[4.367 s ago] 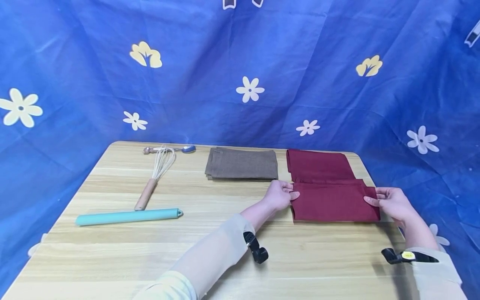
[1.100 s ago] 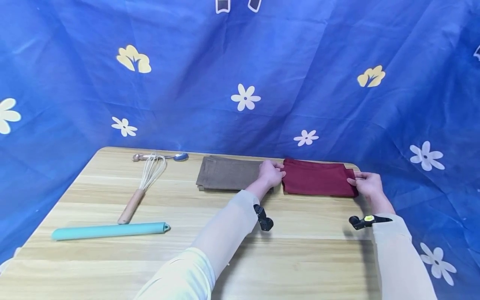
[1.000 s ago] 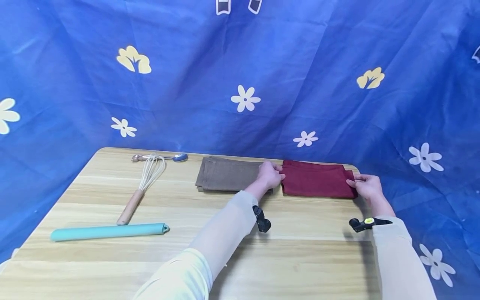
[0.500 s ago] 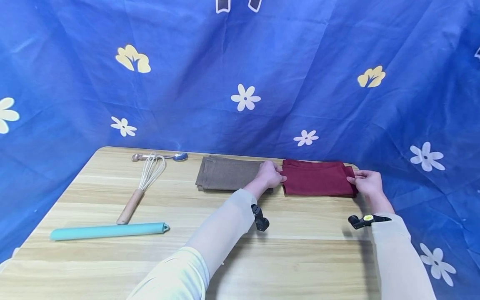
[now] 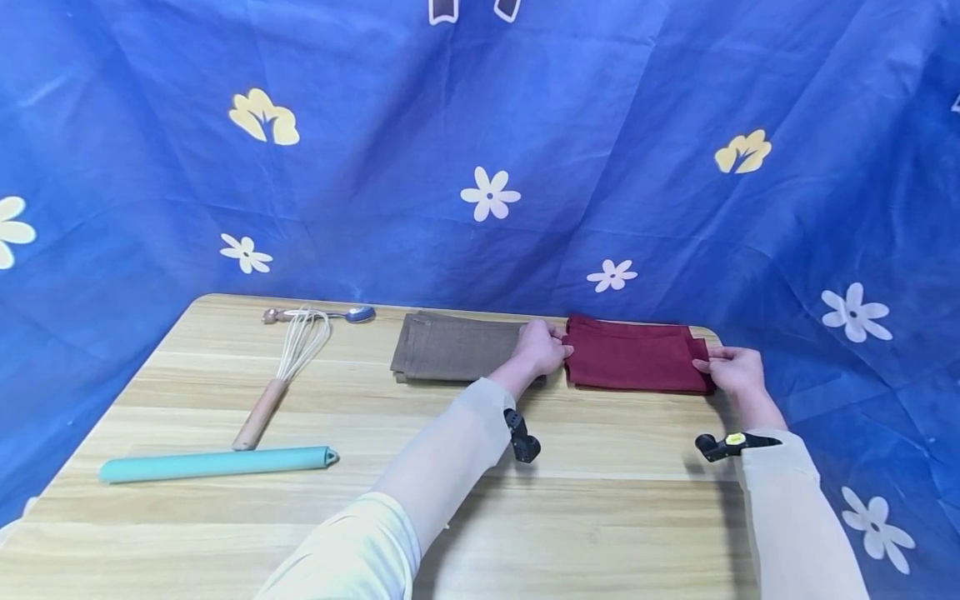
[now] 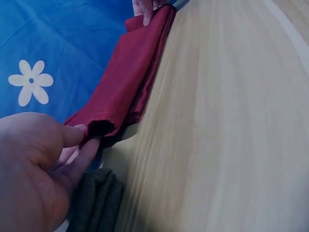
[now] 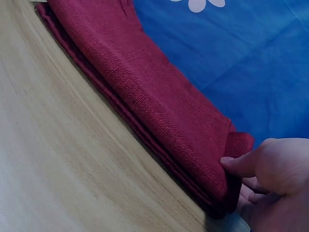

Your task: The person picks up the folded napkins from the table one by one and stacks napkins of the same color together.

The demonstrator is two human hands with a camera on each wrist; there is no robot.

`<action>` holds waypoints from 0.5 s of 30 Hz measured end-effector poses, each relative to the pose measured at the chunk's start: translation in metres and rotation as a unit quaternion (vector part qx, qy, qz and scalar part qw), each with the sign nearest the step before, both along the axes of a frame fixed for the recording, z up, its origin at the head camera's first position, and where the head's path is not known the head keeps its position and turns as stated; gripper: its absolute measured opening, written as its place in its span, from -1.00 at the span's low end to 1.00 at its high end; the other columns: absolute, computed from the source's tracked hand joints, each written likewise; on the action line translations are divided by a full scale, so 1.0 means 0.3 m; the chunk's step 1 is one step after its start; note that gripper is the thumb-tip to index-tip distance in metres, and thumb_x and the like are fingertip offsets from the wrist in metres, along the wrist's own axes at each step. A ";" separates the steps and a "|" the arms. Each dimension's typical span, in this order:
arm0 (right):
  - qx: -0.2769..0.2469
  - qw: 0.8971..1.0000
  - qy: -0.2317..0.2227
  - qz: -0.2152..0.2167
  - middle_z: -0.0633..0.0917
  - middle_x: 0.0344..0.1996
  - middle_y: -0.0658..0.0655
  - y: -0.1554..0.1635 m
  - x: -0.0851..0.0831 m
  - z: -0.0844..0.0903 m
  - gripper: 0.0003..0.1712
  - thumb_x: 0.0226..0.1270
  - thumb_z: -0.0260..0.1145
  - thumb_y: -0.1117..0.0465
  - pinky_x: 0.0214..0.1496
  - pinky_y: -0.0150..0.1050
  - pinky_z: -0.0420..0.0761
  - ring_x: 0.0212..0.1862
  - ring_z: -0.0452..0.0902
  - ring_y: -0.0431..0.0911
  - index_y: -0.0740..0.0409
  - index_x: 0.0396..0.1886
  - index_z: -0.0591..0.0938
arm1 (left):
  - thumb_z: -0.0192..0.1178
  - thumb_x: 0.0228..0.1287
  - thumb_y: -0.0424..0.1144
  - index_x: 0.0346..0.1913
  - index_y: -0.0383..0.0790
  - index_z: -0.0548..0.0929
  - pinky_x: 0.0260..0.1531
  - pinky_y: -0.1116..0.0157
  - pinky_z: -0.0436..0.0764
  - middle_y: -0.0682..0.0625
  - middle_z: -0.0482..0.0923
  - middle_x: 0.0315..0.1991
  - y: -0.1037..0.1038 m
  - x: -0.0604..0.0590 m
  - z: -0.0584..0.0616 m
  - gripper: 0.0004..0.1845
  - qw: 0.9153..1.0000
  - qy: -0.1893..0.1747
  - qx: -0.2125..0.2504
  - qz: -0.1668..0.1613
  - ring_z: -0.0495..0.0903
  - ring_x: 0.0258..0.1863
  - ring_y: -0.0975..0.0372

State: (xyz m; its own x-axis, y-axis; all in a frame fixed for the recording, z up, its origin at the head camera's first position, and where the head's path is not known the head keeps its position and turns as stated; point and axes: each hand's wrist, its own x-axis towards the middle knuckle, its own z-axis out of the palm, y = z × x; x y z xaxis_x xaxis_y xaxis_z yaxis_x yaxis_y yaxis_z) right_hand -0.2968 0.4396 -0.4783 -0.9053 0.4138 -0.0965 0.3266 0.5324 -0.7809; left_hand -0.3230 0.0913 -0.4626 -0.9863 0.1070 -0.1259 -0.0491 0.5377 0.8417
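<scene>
A dark red cloth (image 5: 633, 358), folded into a layered rectangle, lies at the table's back right. My left hand (image 5: 540, 348) pinches its left end between thumb and fingers. At the other end, my right hand (image 5: 738, 372) pinches the cloth's right edge, thumb on top. The left wrist view shows the red cloth (image 6: 128, 72) with its near fold gaping a little beside my thumb. In the right wrist view several layers of the cloth (image 7: 140, 96) lie along the wood. A folded grey-brown cloth (image 5: 457, 348) sits under and left of my left forearm and hand, partly hidden.
On the left of the wooden table (image 5: 600, 533) lie a whisk (image 5: 281, 375) with a wooden handle, a spoon (image 5: 360, 314) behind it and a turquoise stick-like tool (image 5: 217, 463) in front. A blue flowered curtain (image 5: 375, 167) hangs behind the table's back edge.
The red cloth's near half has been folded back over its far part, both hands moving away from me with it. Over the last second the hands and cloth have barely shifted.
</scene>
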 end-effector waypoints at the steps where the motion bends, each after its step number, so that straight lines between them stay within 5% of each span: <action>1: -0.001 1.000 0.001 -0.001 0.74 -0.26 0.08 0.001 0.000 -0.002 -0.53 0.34 0.50 0.34 -0.36 -0.52 0.55 -0.33 0.51 -0.35 0.51 0.17 0.67 | 0.52 0.32 -0.22 -0.07 -0.18 0.81 -0.08 0.35 0.64 0.08 0.73 -0.30 0.001 0.001 -0.002 -0.80 1.000 -0.001 -0.002 0.002 0.67 -0.19 0.27; 8: -0.011 1.000 0.006 -0.007 0.68 -0.06 0.26 0.000 0.001 -0.005 -0.59 0.39 0.44 0.36 -0.34 -0.53 0.54 -0.29 0.50 -0.34 0.53 0.15 0.65 | 0.55 0.28 -0.18 -0.05 -0.15 0.84 -0.08 0.34 0.67 0.09 0.79 -0.28 0.001 -0.004 -0.024 -0.77 1.000 -0.006 0.010 0.011 0.74 -0.17 0.28; 15: -0.018 1.000 -0.004 -0.020 0.68 -0.06 0.23 0.012 0.012 -0.002 -0.55 0.39 0.49 0.30 -0.30 -0.51 0.54 -0.24 0.50 -0.27 0.49 0.17 0.66 | 0.61 0.21 -0.11 -0.12 -0.11 0.88 0.03 0.35 0.65 0.10 0.83 -0.31 0.002 -0.003 -0.036 -0.76 0.999 -0.007 0.023 0.021 0.76 -0.07 0.24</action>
State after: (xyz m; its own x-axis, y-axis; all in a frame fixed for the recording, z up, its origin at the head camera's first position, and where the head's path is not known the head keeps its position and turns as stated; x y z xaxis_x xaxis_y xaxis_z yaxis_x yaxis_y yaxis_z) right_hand -0.2932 0.4434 -0.4789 -0.8872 0.4460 -0.1180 0.3528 0.4910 -0.7965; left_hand -0.3240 0.0918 -0.4734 -0.9880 0.0722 -0.1364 -0.0833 0.4948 0.8650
